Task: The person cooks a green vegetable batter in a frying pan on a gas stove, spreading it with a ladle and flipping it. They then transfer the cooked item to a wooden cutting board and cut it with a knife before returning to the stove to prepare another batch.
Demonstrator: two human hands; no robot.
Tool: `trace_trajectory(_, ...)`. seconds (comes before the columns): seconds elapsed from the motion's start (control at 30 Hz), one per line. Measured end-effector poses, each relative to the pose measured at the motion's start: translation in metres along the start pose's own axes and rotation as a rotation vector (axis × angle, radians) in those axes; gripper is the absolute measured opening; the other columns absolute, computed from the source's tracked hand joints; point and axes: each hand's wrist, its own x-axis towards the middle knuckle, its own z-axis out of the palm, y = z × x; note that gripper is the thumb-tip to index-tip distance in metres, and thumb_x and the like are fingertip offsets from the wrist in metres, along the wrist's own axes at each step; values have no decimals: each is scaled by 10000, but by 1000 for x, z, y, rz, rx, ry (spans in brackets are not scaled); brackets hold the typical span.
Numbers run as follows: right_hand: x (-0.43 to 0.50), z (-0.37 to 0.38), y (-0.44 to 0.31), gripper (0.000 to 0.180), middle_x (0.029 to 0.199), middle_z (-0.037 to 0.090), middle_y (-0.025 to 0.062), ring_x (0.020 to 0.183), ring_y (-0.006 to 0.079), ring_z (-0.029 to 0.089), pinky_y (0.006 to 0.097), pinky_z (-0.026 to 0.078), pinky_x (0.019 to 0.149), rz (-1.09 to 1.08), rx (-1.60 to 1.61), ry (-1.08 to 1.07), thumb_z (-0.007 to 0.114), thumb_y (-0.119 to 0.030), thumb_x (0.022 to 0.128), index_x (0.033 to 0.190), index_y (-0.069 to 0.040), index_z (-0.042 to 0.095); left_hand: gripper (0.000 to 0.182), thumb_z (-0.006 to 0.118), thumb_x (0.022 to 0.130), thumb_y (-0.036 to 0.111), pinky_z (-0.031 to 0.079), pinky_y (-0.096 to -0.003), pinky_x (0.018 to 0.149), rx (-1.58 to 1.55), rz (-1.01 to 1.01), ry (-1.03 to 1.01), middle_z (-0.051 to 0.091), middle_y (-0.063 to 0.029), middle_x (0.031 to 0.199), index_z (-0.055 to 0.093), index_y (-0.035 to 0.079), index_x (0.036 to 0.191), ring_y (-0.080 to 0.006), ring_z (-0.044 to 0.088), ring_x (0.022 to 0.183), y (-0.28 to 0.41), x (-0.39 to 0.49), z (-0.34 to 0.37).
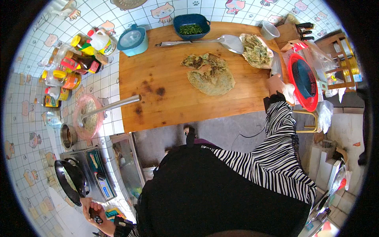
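At the lower left, my left hand (pixel 99 215) is closed around the handle of a black frying pan (pixel 63 179). The pan is tilted over the stove, and a pale-green flatbread (pixel 71 179) shows inside. My right hand (pixel 275 83) is at the right edge of the wooden board (pixel 165 109), just below a broad metal blade (pixel 276 63). Whether the hand grips it is unclear. A white crumpled thing (pixel 288 91) lies beside that hand. A browned flatbread (pixel 211 78), partly torn, lies on the board. Cut flatbread pieces fill a plate (pixel 270 63) nearby.
A metal spatula (pixel 232 43) lies by a blue bowl (pixel 177 19) of chopped greens. A pink bowl (pixel 77 118) of batter holds a ladle (pixel 118 103). Condiment bottles (pixel 86 62) crowd the left. A knife block (pixel 288 31) and red basket (pixel 312 103) stand right.
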Motion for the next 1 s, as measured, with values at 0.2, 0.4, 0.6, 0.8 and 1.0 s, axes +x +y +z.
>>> trace_trajectory(0.2,5,-15,24,556,897,583,288,814,375,601,407,469,718,141,647,109,544,-289,708,983,164,376,453,453,844,390,371,-246,712,-91,-144,-193,449,-92,948,443,64,1160,-160,423,795,6,11,-15)
trace_trajectory(0.4,-100,-23,10,216,506,453,30,379,127,449,269,365,353,-224,1254,156,518,-82,739,933,-29,439,381,487,827,374,353,-251,644,-316,-357,-421,461,-81,848,476,71,1057,-154,410,737,-8,34,-44)
trace_trajectory(0.6,-200,-29,-59,239,580,471,50,397,128,443,279,357,356,-476,1143,-241,561,-134,779,972,-28,468,362,403,870,327,347,-250,722,-240,-111,-294,415,-108,926,450,72,1123,-157,385,786,8,-7,-16)
trace_trajectory(0.8,-246,-24,-90,311,593,515,134,385,184,493,329,395,345,-380,799,-557,548,-180,787,995,30,450,347,531,821,330,325,-250,600,-291,-296,-248,436,-61,796,487,11,953,-133,369,665,18,2,-20)
trace_trajectory(1.0,-241,-22,-91,303,582,517,141,370,207,484,347,394,349,-401,629,-498,530,-179,771,964,44,460,273,570,814,243,317,-259,540,-435,-435,-158,357,-15,689,458,18,921,-121,340,592,21,7,-34)
